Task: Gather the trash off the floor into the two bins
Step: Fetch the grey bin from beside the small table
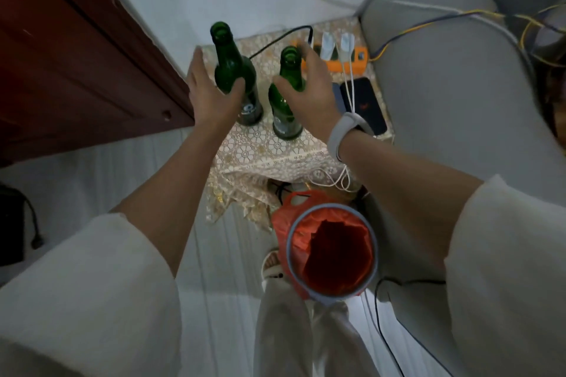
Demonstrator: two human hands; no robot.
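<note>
Two empty green glass bottles stand upright on a small table under a lace cloth point(269, 159). My left hand point(208, 95) holds the left bottle point(229, 64) at its body, thumb across the front and fingers along its far side. My right hand point(309, 86) wraps the neck and shoulder of the right bottle point(286, 113), with the thumb on its left and the fingers behind. Both bottle bases sit on the cloth. A grey-rimmed bin point(375, 254) lined with a red plastic bag stands on the floor below the table, by my leg. Only this bin is in view.
An orange power strip point(361, 63) with white plugs and a black device point(369, 104) lie on the table behind the bottles. A grey sofa point(444, 95) borders the right side and a brown wooden door point(76, 64) the left. Cables trail over the floor and sofa.
</note>
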